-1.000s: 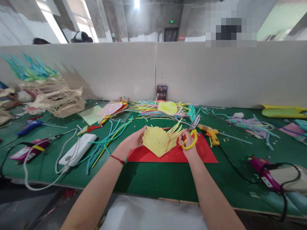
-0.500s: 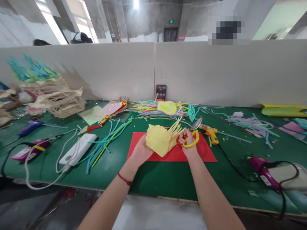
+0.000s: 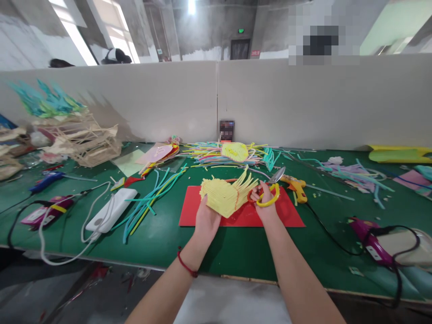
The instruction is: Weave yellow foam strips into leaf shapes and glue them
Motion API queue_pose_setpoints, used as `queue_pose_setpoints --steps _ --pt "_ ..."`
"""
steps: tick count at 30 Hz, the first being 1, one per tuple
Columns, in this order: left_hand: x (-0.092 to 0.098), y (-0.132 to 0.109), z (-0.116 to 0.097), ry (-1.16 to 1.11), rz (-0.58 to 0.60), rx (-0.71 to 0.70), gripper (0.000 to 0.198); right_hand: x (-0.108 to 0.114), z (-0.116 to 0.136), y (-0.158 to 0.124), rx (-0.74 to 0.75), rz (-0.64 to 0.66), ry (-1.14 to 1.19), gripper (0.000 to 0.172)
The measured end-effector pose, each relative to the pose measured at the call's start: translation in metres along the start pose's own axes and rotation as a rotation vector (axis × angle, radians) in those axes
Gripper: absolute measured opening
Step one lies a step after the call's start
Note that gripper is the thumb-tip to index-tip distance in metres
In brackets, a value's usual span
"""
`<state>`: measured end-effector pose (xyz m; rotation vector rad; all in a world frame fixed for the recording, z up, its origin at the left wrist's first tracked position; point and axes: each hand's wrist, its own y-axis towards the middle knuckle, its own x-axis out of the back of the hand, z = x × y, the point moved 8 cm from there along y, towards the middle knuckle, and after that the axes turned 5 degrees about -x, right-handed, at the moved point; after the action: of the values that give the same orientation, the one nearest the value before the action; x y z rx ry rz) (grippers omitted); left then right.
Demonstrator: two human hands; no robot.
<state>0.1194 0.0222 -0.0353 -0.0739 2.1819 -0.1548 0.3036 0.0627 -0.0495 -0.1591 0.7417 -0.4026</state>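
Note:
My left hand (image 3: 208, 220) grips a pale yellow fish-shaped craft piece (image 3: 221, 195) from below, its thumb along the near left edge. The piece has a ridged body, an orange line across its right part, and loose yellow strips (image 3: 246, 182) fanning out on its right. In my right hand (image 3: 265, 202) is a pair of scissors (image 3: 277, 193) with yellow and red handles, the metal blades (image 3: 278, 174) angled up and away. The fingers of that hand are close to the strip ends; whether they touch is unclear. Beneath both hands lies a red sheet (image 3: 192, 209).
An orange glue gun (image 3: 296, 188) lies right of the sheet, its cord trailing rightward. Coloured strips (image 3: 202, 155) and a yellow oval piece (image 3: 235, 152) lie behind. Left are loose strips (image 3: 148, 200) and a white power strip (image 3: 113, 209). A grey partition (image 3: 151, 99) stands behind the green table (image 3: 236, 256).
My left hand has shifted right and under the craft piece, its thumb now showing in front. The piece has tilted and moved slightly left. My right hand with the scissors is almost unchanged.

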Motion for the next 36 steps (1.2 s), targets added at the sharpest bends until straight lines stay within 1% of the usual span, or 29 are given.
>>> queue_pose_setpoints --steps 2,3,5,7,10,13,16,18,21,24,27,30,33,36 --pt "0.004 -0.002 0.008 0.023 -0.042 0.006 0.029 0.000 0.000 0.000 0.003 0.002 -0.002 0.042" --pt "0.006 -0.003 0.012 0.039 -0.068 0.006 0.031 0.000 0.000 0.000 0.005 0.004 -0.004 0.042" --pt "0.012 -0.001 0.019 0.080 -0.134 -0.002 0.035 0.000 -0.001 0.000 0.008 0.013 -0.009 0.042" --pt "0.017 0.003 0.022 0.122 -0.211 -0.012 0.032 -0.001 -0.001 0.000 0.009 0.030 -0.014 0.042" --pt "0.023 0.008 0.021 0.179 -0.310 -0.029 0.021 -0.005 0.000 -0.001 0.008 0.072 -0.020 0.040" --pt "0.021 0.005 0.008 0.218 -0.345 -0.103 0.021 -0.012 0.004 -0.004 -0.005 0.149 -0.022 0.037" --pt "0.009 0.000 -0.013 0.222 -0.313 -0.207 0.034 -0.020 0.008 -0.011 -0.024 0.231 -0.025 0.039" --pt "-0.002 0.001 -0.028 0.199 -0.271 -0.250 0.035 -0.024 0.010 -0.015 -0.024 0.261 -0.032 0.041" --pt "-0.019 0.019 -0.048 0.145 -0.184 -0.292 0.034 -0.029 0.010 -0.020 -0.008 0.273 -0.062 0.043" --pt "-0.033 0.049 -0.063 0.093 -0.106 -0.323 0.035 -0.035 0.003 -0.021 -0.016 0.270 -0.132 0.049" --pt "-0.043 0.078 -0.070 0.041 -0.078 -0.328 0.033 -0.040 -0.010 -0.020 -0.036 0.256 -0.220 0.056" --pt "-0.058 0.100 -0.069 -0.001 -0.046 -0.310 0.031 -0.041 -0.021 -0.022 -0.032 0.212 -0.308 0.059" --pt "-0.074 0.111 -0.067 -0.027 -0.009 -0.277 0.032 -0.040 -0.030 -0.024 -0.013 0.166 -0.404 0.058" --pt "-0.084 0.115 -0.064 -0.040 0.019 -0.232 0.033 -0.043 -0.035 -0.024 0.014 0.139 -0.486 0.055"
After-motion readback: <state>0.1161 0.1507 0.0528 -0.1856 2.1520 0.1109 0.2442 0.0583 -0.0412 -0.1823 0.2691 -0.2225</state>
